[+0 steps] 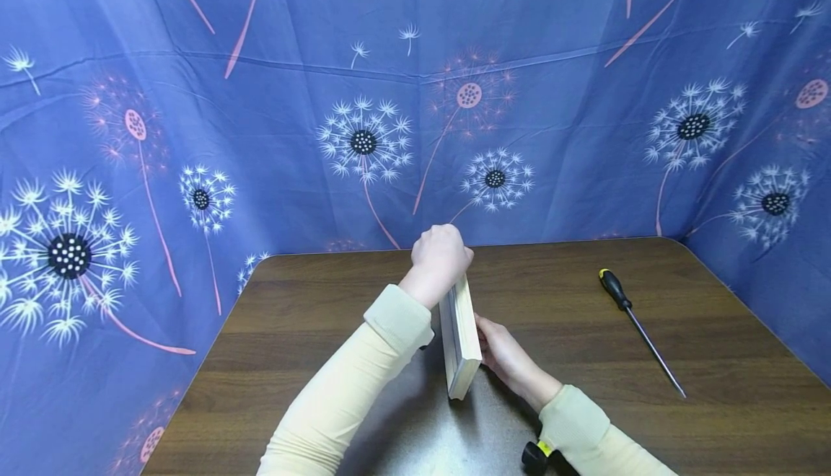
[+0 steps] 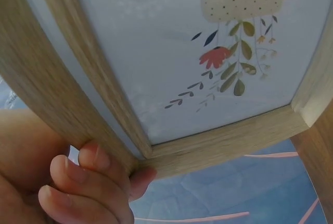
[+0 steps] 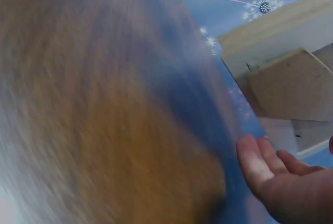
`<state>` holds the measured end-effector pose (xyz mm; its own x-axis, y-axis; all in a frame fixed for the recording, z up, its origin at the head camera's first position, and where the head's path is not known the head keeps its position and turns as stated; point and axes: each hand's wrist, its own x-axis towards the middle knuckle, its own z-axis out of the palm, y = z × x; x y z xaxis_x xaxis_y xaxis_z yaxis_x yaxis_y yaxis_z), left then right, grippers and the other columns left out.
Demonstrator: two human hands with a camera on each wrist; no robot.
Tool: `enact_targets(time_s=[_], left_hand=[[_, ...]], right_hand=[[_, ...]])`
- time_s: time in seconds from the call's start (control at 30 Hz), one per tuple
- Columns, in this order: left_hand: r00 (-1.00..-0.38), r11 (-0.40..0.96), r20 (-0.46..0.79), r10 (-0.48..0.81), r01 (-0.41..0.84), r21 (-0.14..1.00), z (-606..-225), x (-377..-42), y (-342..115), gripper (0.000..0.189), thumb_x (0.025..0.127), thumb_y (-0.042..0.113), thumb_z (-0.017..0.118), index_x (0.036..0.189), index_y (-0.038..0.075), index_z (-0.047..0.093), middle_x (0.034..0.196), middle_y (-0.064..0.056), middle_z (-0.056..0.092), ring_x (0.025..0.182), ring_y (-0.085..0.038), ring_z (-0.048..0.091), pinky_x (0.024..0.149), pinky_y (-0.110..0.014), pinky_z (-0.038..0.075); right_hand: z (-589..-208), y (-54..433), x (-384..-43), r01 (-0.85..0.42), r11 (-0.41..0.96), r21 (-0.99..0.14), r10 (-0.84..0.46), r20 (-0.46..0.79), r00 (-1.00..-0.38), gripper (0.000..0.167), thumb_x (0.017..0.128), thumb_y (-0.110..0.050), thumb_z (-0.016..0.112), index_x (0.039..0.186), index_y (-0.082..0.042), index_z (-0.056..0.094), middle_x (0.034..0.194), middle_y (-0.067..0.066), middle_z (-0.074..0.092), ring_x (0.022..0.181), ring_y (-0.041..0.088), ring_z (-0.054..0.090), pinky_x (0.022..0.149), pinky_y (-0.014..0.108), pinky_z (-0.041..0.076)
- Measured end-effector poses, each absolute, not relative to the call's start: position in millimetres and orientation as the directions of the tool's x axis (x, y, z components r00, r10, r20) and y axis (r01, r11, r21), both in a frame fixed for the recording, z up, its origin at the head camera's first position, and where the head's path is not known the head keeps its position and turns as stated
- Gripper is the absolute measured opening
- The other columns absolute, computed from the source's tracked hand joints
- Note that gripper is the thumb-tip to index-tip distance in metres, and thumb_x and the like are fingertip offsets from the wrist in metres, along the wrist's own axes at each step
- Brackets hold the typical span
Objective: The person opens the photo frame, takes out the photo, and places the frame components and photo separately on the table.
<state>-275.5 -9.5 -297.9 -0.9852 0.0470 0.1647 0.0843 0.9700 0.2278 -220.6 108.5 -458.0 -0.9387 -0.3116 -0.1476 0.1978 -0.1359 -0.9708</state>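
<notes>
A light wooden picture frame (image 1: pixel 462 335) stands on edge above the table, seen nearly end-on in the head view. My left hand (image 1: pixel 443 256) grips its far upper end, fingers curled at a corner of the wood in the left wrist view. That view also shows the frame's front, with a floral print (image 2: pixel 229 73) inside. My right hand (image 1: pixel 509 357) is at the frame's right side, its fingers loosely extended by the back in the right wrist view. There a brown backing board (image 3: pixel 291 86) sits at a slant within the frame's recess.
A screwdriver (image 1: pixel 639 324) with a black and yellow handle lies to the right on the brown wooden table (image 1: pixel 311 332). Beside my right sleeve is a partly hidden black and yellow object (image 1: pixel 535 456). Blue dandelion-patterned cloth (image 1: pixel 552 101) hangs behind and at both sides.
</notes>
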Motion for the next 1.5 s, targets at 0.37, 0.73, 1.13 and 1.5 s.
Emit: enact_targets(time_s=[0.37,0.73,1.13,1.5], left_hand=[[-0.990,0.972,0.135,0.050,0.080,0.222,-298.7,-275.7,-5.8,0.023,0.084,0.033,0.061,0.076,0.013,0.068,0.092,-0.007,0.070,0.083,-0.023,0.067,0.063,-0.036,0.053],[-0.988,0.971,0.142,0.059,0.090,0.220,-299.8,-275.6,-2.2,0.023,0.083,0.033,0.061,0.072,0.014,0.066,0.090,-0.006,0.070,0.080,-0.022,0.067,0.061,-0.035,0.052],[-0.985,0.965,0.163,0.061,0.100,0.242,-299.2,-276.3,-4.7,0.027,0.084,0.036,0.061,0.073,0.012,0.065,0.087,-0.008,0.069,0.079,-0.022,0.067,0.064,-0.037,0.053],[-0.983,0.959,0.170,0.069,0.113,0.260,-297.6,-275.8,-10.8,0.031,0.084,0.038,0.060,0.065,0.014,0.060,0.075,-0.005,0.064,0.068,-0.021,0.063,0.055,-0.036,0.050]], right_hand=[[-468.2,110.5,-221.0,0.502,-0.402,-0.766,-0.628,-0.168,-0.760,0.042,0.104,-0.026,0.023,0.133,0.003,0.033,0.115,0.018,0.061,0.110,0.030,0.058,0.101,0.043,0.041],[-467.9,111.2,-220.1,0.451,-0.369,-0.812,-0.588,-0.172,-0.790,0.029,0.099,-0.012,0.037,0.122,0.004,0.043,0.105,0.015,0.063,0.100,0.025,0.062,0.096,0.042,0.045],[-462.9,117.7,-219.1,0.450,-0.357,-0.819,-0.577,-0.185,-0.795,0.029,0.102,-0.011,0.027,0.118,0.009,0.041,0.101,0.015,0.064,0.097,0.025,0.063,0.094,0.040,0.047],[-458.5,123.4,-220.0,0.428,-0.316,-0.847,-0.564,-0.195,-0.802,0.028,0.102,-0.011,0.029,0.113,0.007,0.048,0.101,0.014,0.066,0.095,0.023,0.065,0.090,0.035,0.051]])
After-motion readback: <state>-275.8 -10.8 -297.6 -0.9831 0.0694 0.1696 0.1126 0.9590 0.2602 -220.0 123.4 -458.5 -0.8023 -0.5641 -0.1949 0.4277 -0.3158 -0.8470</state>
